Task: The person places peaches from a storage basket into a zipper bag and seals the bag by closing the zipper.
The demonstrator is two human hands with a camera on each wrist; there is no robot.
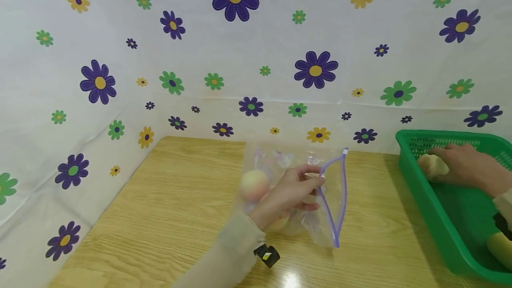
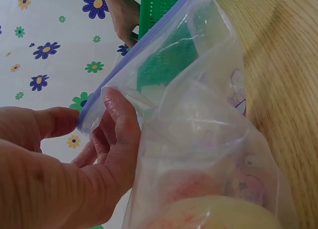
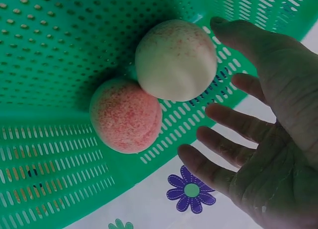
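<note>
My left hand pinches the purple zip edge of a clear zip bag between thumb and fingers. The bag lies on the table with its mouth gaping to the right. Inside it are peaches, one pale yellow and pink peach showing best; the left wrist view has another pinkish one behind a yellow one. Over at the right, my right hand reaches into a green basket, fingers spread beside a pale peach. A pinker peach touches that one in the right wrist view.
Another yellowish fruit lies in the basket's near end, partly cut off by the frame. Behind the wooden table hangs a white flowered cloth, which also covers the left side. The basket's rim stands well above the tabletop.
</note>
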